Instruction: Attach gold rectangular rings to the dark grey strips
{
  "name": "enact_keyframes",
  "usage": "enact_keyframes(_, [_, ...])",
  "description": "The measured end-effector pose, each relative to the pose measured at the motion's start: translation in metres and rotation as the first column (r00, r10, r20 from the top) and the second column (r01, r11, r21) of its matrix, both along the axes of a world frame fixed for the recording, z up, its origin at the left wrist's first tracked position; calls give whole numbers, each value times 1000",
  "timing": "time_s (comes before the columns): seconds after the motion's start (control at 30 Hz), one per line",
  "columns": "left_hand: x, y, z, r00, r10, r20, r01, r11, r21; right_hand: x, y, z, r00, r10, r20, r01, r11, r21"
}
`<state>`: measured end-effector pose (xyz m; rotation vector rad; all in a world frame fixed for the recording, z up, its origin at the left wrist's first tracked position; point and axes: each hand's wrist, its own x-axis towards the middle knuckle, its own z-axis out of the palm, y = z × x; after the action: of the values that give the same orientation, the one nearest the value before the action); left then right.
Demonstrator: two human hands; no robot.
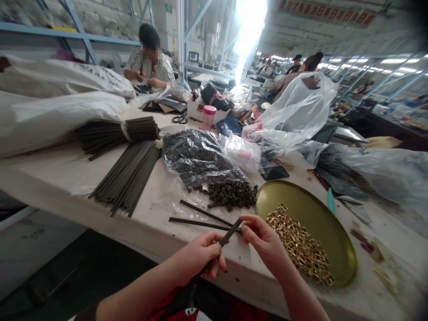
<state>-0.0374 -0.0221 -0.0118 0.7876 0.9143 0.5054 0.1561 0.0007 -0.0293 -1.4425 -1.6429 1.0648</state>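
My left hand (209,254) is closed round a dark strap (230,233) near the table's front edge. The strap slants up to the right, and its upper end meets the fingertips of my right hand (256,232), which are pinched together there. Two more dark strips (197,222) lie on the table just behind my hands. To the right, a gold oval tray (337,232) holds a heap of gold metal buckles (301,245). Small black loops (230,195) spill from a clear plastic bag (200,156) behind the strips.
Two bundles of dark strips (129,178) lie at the left, beside white sacks (60,111). A pink-lidded cup (209,117), black scissors (179,119), a teal-handled tool (331,200) and plastic bags (297,111) are farther back. A person (150,62) sits across the table.
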Motion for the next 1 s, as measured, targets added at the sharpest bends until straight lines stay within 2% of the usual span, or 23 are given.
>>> enact_keyframes(0.13, [2, -5, 8, 998, -63, -20, 65, 996, 63, -12, -16, 7, 997, -61, -43, 62, 998, 3])
enact_keyframes(0.3, [-2, -11, 14, 995, -40, 87, 43, 999, -28, -16, -22, 12, 961, -118, -251, 68, 978, -199])
enact_keyframes(0.43, [-5, -16, 15, 988, -12, 151, 29, 994, -106, -22, -31, 9, 915, -129, -382, -2, 946, -323])
enact_keyframes(0.57, [-6, -19, 12, 982, -13, 188, 42, 987, -152, -29, -40, 3, 821, -181, -542, -77, 905, -419])
enact_keyframes(0.77, [-7, -20, 10, 982, -9, 189, 38, 988, -152, -31, -43, 5, 590, -359, -724, -206, 799, -564])
enact_keyframes(0.9, [-9, -21, 11, 987, -29, 157, 51, 989, -140, -28, -43, 7, 539, -413, -734, -245, 757, -605])
enact_keyframes(1.0, [-11, -26, 5, 988, -76, 136, 91, 989, -112, -30, -45, 2, 523, -438, -731, -239, 748, -619])
